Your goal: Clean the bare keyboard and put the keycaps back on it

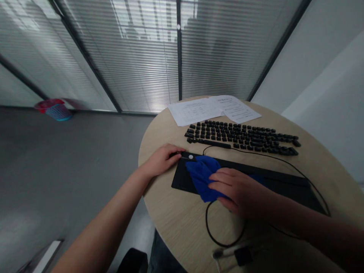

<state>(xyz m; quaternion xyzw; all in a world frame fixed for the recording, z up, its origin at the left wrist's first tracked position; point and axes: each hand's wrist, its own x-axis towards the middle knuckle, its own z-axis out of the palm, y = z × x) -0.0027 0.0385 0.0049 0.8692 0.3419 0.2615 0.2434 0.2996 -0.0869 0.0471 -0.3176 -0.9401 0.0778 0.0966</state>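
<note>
While the round table point(170, 216) carries all the items below, both hands work on the long black board point(181, 176), which lies flat across the middle, one end to the left, the other to the right.

Risks, as judged: loose keys point(214, 143), set out in rows just beyond the board, could be knocked out of order if a hand or the cloth strayed too far. The board could skid or turn if the left hold slackened under a hard push from the right. The cloth could snag the far cable point(321, 194) or the near cable loop point(206, 222), both close to the board, and drag them along.

Left hand point(162, 161): palm down at the board's far left corner, thumb and forefinger closed about it; forearm rising from the near left over the table edge, wrist nearly straight.

Right hand point(237, 189): closed on a crumpled blue cloth point(202, 175), fingers bent and pointing left, cloth resting on the board's left part; forearm reaching in from the near right, above the board's right part. The hands are apart from each other.

Also listed: two printed sheets point(196, 110), overlapping, at the far side beyond the keys; one small black block point(243, 256), near side; one red and blue basket point(58, 111), on the floor, far left.
</note>
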